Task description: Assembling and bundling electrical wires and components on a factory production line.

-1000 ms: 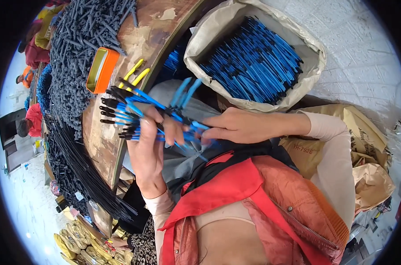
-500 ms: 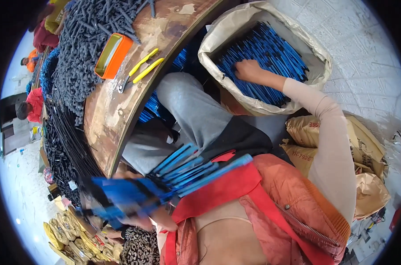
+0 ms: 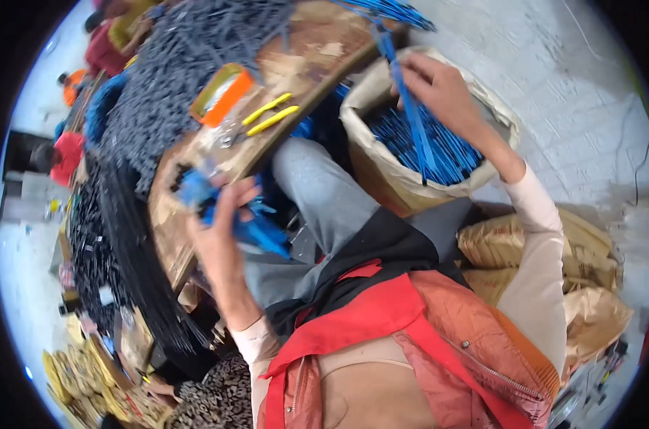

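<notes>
My left hand [image 3: 228, 214] is closed around a bundle of blue sticks [image 3: 264, 232], blurred by motion, beside the table edge over my knee. Above the open sack [image 3: 364, 132], my right hand [image 3: 439, 89] grips a long thin blue stick [image 3: 410, 100]; whether it is one or several pressed together, I cannot tell. Its lower end reaches down over the many thin blue sticks [image 3: 439, 146] with dark tips that fill the sack. At the upper edge of the view, more blue sticks [image 3: 403, 13] extend past the table corner.
The wooden table [image 3: 174, 236] carries a heap of grey tubes [image 3: 153, 100], an orange box [image 3: 224, 96], yellow-handled pliers [image 3: 271, 118] and black rods [image 3: 135, 236]. Brown paper sacks [image 3: 589, 247] lie at my right. Other people [image 3: 67, 157] sit at the far left.
My right hand has risen out of the sack with a blue stick. My left hand has moved up and away from my lap toward the table edge with its blue bundle.
</notes>
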### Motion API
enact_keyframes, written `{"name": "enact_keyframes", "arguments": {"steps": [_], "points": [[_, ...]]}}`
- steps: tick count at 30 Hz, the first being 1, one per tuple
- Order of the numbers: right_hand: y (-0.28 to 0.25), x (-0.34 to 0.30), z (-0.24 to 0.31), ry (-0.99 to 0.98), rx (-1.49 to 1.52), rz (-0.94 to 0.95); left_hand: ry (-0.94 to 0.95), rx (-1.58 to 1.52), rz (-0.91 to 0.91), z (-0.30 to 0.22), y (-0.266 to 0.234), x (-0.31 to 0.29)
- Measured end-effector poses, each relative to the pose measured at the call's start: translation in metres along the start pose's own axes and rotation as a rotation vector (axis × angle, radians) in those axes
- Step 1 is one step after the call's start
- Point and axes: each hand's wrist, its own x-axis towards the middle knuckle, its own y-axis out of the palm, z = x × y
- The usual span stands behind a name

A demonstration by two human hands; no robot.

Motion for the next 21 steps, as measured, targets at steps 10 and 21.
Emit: {"name": "enact_keyframes", "arguments": {"steps": [10, 21], "points": [[0.149, -0.034, 0.117, -0.303, 0.168, 0.521, 0.188, -0.111, -0.195, 0.004, -0.004, -0.040], [0.241, -0.029, 0.101, -0.386, 0.267, 1.077, -0.156, -0.337, -0.248, 0.020, -0.063, -0.087]]}}
